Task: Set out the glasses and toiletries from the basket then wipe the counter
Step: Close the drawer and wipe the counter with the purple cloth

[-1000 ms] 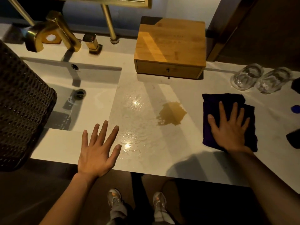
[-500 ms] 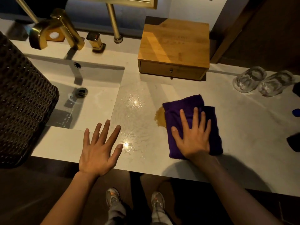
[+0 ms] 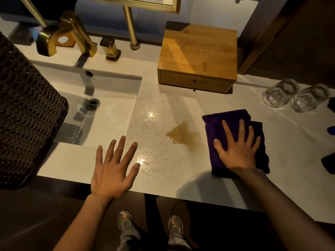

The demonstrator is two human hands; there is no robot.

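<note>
My right hand (image 3: 237,149) lies flat, fingers spread, pressing a folded purple cloth (image 3: 233,122) onto the pale counter (image 3: 181,180). A brownish spill (image 3: 183,135) sits just left of the cloth, with wet streaks (image 3: 150,115) further left. My left hand (image 3: 114,169) rests open, palm down, on the counter's front edge, holding nothing. Two clear glasses (image 3: 278,95) (image 3: 308,100) stand side by side at the back right. The dark woven basket (image 3: 25,113) stands at the far left beside the sink.
A white sink (image 3: 108,109) with a gold faucet (image 3: 61,33) lies at the left. A wooden drawer box (image 3: 197,57) stands at the back. Dark toiletry items (image 3: 330,162) and a blue one (image 3: 331,129) show at the right edge.
My right hand slid the cloth left onto the spill half a second ago, then back right, leaving the spill uncovered and smeared. My left hand stayed put.
</note>
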